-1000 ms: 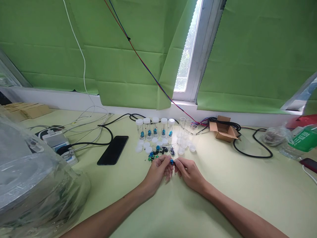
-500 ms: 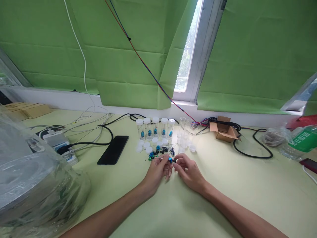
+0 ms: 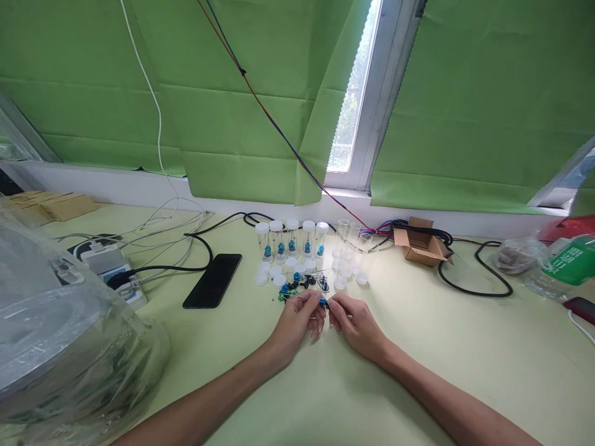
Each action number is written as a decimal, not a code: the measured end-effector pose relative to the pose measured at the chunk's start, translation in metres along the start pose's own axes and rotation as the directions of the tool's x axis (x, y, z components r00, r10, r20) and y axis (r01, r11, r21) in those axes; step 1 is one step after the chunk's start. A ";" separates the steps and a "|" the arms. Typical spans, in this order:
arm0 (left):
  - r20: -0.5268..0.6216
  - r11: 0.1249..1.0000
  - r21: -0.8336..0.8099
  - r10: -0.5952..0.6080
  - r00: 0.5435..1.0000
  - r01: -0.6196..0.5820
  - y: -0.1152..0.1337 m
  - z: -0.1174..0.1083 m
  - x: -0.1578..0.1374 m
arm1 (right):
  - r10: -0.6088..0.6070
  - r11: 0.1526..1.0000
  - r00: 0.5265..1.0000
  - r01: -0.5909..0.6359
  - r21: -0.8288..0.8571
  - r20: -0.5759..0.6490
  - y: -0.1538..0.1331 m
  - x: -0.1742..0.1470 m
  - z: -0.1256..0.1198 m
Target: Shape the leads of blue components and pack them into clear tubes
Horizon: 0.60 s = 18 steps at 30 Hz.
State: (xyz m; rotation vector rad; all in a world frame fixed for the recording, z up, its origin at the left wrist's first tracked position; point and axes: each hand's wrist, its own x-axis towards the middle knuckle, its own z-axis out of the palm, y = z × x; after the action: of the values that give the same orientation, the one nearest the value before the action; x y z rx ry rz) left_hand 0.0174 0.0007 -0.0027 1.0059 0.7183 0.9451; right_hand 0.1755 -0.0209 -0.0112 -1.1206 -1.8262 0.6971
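Observation:
Between finger and thumb, my left hand (image 3: 297, 319) pinches a small blue part (image 3: 322, 302) with thin wire-like stems. My right hand (image 3: 356, 322) is closed at the blue part's right side, its fingertips on a small dark piece (image 3: 328, 305) that is mostly hidden. Just beyond the hands lie loose black parts (image 3: 310, 281), blue parts (image 3: 296, 277) and green parts (image 3: 281, 296). White caps (image 3: 279, 281) lie behind and left of these. Further back stand several capped clear tubes (image 3: 292, 238), each with a blue part inside. Uncapped clear tubes (image 3: 343, 238) stand to their right.
A black phone (image 3: 212, 281) lies on the pale table, left of the hands. A plastic-wrapped object (image 3: 69, 334) fills the left side. Cables (image 3: 483, 292), a small open carton (image 3: 422, 244), a power strip (image 3: 132, 294) and a green-labelled bottle (image 3: 564, 266) line the back.
My right fingers have closed in around the dark end, so less of it shows. The blue part has tilted slightly. My left hand has hardly moved.

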 end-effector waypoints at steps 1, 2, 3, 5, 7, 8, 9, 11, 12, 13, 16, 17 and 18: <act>0.002 1.000 0.004 0.001 1.000 -0.001 -0.001 0.000 0.000 | -0.002 1.000 1.000 0.002 -0.004 0.001 0.000 0.000 0.000; 0.003 1.000 0.008 0.002 1.000 -0.002 -0.001 0.000 0.000 | -0.002 1.000 1.000 0.002 -0.004 0.003 0.001 0.000 0.000; 0.005 1.000 0.010 0.002 1.000 -0.002 -0.001 0.000 0.000 | -0.003 1.000 1.000 0.003 -0.002 0.005 0.002 0.000 0.000; 0.008 1.000 0.011 0.002 1.000 -0.002 -0.002 0.000 0.000 | -0.001 1.000 1.000 0.001 0.002 0.008 0.003 0.000 0.000; 0.007 1.000 0.007 -0.005 1.000 0.005 -0.002 0.000 0.000 | 0.005 1.000 1.000 -0.005 0.004 0.006 0.005 0.001 0.001; 0.005 1.000 0.002 -0.010 1.000 0.010 -0.001 0.000 0.000 | 0.008 1.000 1.000 -0.008 0.007 -0.001 0.005 0.001 0.001; -0.002 1.000 -0.004 -0.016 1.000 0.016 -0.001 0.000 0.000 | 0.013 1.000 1.000 -0.013 0.017 -0.008 0.005 0.001 0.001; -0.008 0.999 -0.021 -0.024 1.000 0.024 0.000 0.000 0.000 | 0.029 0.998 0.999 -0.028 0.050 -0.018 0.005 0.001 0.002; -0.016 0.999 -0.034 -0.027 1.000 0.026 0.001 0.000 0.000 | 0.038 0.997 0.999 -0.036 0.069 -0.019 0.004 0.001 0.002; -0.024 0.998 -0.047 -0.030 0.999 0.028 0.001 0.000 0.000 | 0.046 0.995 0.999 -0.044 0.088 -0.015 0.004 0.001 0.002; -0.042 0.997 -0.076 -0.033 0.999 0.030 0.001 0.000 0.001 | 0.046 0.993 0.999 -0.045 0.109 -0.005 0.003 0.000 0.002; -0.041 0.997 -0.076 -0.032 0.999 0.029 0.002 0.000 0.001 | 0.045 0.993 0.999 -0.045 0.112 -0.003 0.003 -0.001 0.002; -0.038 0.997 -0.072 -0.031 0.999 0.028 0.002 0.000 0.001 | 0.047 0.992 0.999 -0.046 0.114 -0.001 0.003 -0.001 0.002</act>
State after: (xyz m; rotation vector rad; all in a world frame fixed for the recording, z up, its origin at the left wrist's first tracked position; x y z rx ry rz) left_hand 0.0169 0.0017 -0.0014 0.9138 0.7250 0.9609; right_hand 0.1750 -0.0203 -0.0153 -1.0916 -1.7390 0.8154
